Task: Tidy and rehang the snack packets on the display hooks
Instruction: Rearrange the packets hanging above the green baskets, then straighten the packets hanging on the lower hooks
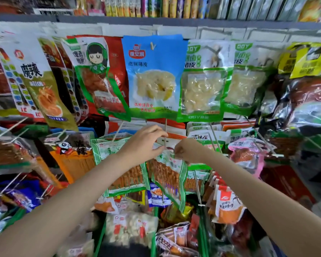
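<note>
Both bare arms reach in from below, meeting at the middle of the rack. The left hand [144, 142] has thumb and fingers curled toward the thin pale metal display hook [165, 133] that pokes out under the blue packet of pale pickled strips [154, 76]; whether those fingertips actually pinch the rod or the packet top just below it, I cannot tell, since the spot is blurred and its own fingers cover it. The right hand [186, 150] is curled tight, pinching the upper edge of the green-bordered clear packet of brown skewers [170, 175], which hangs tilted below both hands, its top corner hidden behind the knuckles. A second green-bordered skewer packet [126, 175] sits just beside it, half covered by the left forearm. Up top, the green-and-white packet with a cartoon girl [96, 71] and the green-trimmed clear packet of pale strips [202, 86] hang either side of the blue one. The green bin of loose packets [154, 229] below is cut off by the frame edge, print unreadable.
</note>
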Motion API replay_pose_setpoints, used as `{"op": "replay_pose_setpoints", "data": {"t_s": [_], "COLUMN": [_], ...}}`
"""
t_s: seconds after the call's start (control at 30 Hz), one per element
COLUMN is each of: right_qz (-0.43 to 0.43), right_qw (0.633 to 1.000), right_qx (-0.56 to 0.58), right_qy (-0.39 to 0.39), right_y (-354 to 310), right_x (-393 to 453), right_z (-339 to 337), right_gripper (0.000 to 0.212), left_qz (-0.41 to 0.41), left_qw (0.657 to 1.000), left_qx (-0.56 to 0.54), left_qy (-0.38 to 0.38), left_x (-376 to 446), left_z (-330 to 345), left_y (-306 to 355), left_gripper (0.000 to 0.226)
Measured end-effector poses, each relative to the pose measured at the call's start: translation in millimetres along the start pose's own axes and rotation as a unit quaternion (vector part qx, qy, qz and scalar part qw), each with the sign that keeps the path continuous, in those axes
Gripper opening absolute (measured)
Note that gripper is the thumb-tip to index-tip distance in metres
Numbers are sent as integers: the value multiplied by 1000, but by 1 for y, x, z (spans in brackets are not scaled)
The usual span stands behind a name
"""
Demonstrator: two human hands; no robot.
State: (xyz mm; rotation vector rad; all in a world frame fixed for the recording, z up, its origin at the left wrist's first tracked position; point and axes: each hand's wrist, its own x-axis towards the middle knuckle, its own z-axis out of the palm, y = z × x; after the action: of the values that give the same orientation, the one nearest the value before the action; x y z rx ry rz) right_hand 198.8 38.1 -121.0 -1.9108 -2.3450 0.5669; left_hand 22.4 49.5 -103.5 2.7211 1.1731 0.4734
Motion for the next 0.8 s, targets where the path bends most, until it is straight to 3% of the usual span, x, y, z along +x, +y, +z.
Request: {"op": "replay_pose_setpoints", "data": {"t_s": [0.13,0.2,0.33,0.47,0.6,0.73,0.8], "right_qz": [-45,-43,-16,23,64,100,110], "right_qw": [998,997,993,990,990,987,981], "right_qx": [30,50,96,105,95,106,142], "right_qy": [-29,-51,-62,-86,-83,-65,-70], "right_y": [-11,-10,7,46,90,136,155], "right_x": [-23,-41,-82,-116,-133,-147,-154], "right_z": [-32,-46,-63,-68,-62,-56,-51], "right_gripper": [17,13,14,19,32,8,8], "left_qz": [2,-25,-32,-38,-23,-37,-55], "left_qw": [994,983,959,907,914,912,911], "left_qx": [0,-67,-187,-295,-264,-261,-260], "left_qy": [-112,-169,-211,-300,-309,-314,-317], "left_x": [5,8,18,31,53,76,85], "left_z": [-8,-6,-2,10,33,59,73], "left_y": [15,26,46,70,110,150,164], "left_gripper": [41,37,15,15,13,16,17]}}
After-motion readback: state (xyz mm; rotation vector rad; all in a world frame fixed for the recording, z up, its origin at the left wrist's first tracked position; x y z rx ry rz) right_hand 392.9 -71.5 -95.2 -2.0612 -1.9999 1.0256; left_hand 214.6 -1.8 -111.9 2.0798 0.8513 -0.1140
